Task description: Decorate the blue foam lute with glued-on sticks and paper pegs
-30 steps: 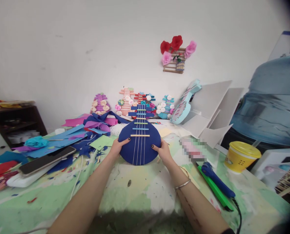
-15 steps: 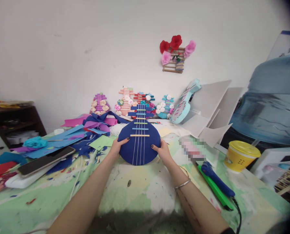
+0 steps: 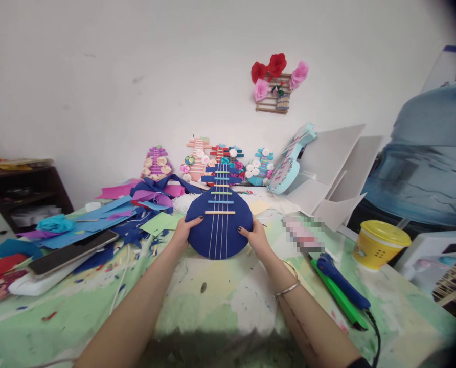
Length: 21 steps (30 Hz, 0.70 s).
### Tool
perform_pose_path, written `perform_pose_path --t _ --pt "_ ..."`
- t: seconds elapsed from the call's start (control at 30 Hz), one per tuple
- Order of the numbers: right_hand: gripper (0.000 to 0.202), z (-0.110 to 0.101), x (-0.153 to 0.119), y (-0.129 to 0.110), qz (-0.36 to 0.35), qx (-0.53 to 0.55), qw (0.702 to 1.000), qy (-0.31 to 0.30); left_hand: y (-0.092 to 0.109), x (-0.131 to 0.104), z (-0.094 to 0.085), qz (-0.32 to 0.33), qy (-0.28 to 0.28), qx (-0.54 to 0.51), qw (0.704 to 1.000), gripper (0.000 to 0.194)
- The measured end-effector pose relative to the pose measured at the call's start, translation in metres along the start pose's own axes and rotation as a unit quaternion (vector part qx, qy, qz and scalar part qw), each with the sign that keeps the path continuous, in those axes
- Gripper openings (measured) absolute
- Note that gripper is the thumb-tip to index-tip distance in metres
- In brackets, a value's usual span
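Note:
Between my two hands is a dark blue toy lute (image 3: 235,217), held upright with its round body low and its pegged neck pointing away. White strings run down its front over several coloured cross strips. My left hand (image 3: 185,229) grips the left edge of the body, thumb on the front face. On the opposite edge, my right hand (image 3: 255,236) holds it the same way, thumb on the front. The other fingers of both hands are hidden behind the lute. Light green paper (image 3: 161,223) lies just left of my left hand.
Coloured felt sheets (image 3: 116,207) and a phone (image 3: 72,253) cover the left side. Finished toy lutes (image 3: 157,163) stand along the wall. At right are a green cutter (image 3: 339,296) beside a corded blue tool (image 3: 345,281), a yellow tub (image 3: 379,245), white boards (image 3: 329,158) and a water bottle (image 3: 427,158).

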State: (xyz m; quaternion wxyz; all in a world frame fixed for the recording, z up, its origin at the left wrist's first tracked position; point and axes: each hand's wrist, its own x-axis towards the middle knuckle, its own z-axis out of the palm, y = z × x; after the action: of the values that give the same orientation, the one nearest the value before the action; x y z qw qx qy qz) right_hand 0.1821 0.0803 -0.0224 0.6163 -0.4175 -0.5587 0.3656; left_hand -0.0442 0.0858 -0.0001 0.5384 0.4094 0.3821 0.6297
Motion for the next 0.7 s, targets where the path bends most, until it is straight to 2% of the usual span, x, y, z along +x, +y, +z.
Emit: perform_pose_path --t 0.53,0.7 --pt "0.046 0.0005 -0.0013 -0.0016 -0.008 0.000 1.000 -0.001 0.0010 -0.0007 0.0005 -0.006 -0.002 -0.007 1.000 0.045" --pt "0.053 0.0014 -0.0025 0.0000 0.021 0.019 0.999 0.024 0.0010 -0.0013 0.0023 0.008 0.002 0.006 1.000 0.046"
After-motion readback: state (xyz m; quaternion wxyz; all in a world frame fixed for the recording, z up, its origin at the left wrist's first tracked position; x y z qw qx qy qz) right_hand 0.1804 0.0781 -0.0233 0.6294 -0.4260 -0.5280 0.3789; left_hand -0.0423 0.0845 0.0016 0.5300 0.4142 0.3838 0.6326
